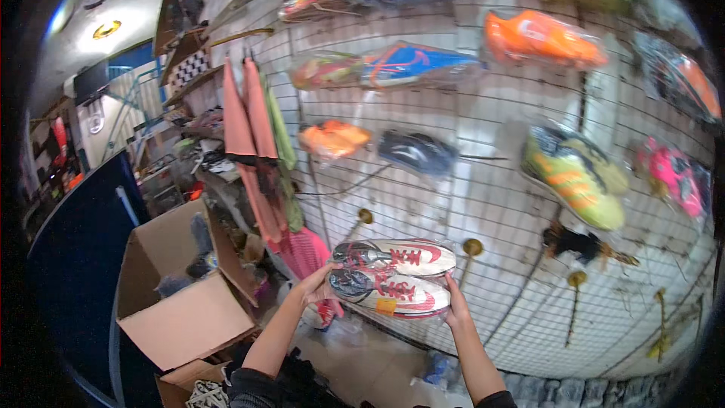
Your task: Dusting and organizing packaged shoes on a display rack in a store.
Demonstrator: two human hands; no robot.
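Observation:
A pair of white Nike shoes (419, 292) with red laces and red swooshes lies side by side in clear plastic wrap, held up before the wire grid wall. My left hand (318, 286) grips the dark heel end of the pair. At the toe end, my right hand (456, 301) holds the other side, its thumb along the edge. An orange sticker (386, 306) is on the nearer shoe. Beyond the pair, a brass-coloured disc-ended hook (472, 247) sticks out from the grid.
Wrapped shoes hang across the grid wall (498, 306), among them an orange shoe (544, 39) and a yellow-green pair (575, 175). An open cardboard box (187, 317) stands at left beside a dark blue panel (73, 272). Pink and green garments (255, 124) hang behind it.

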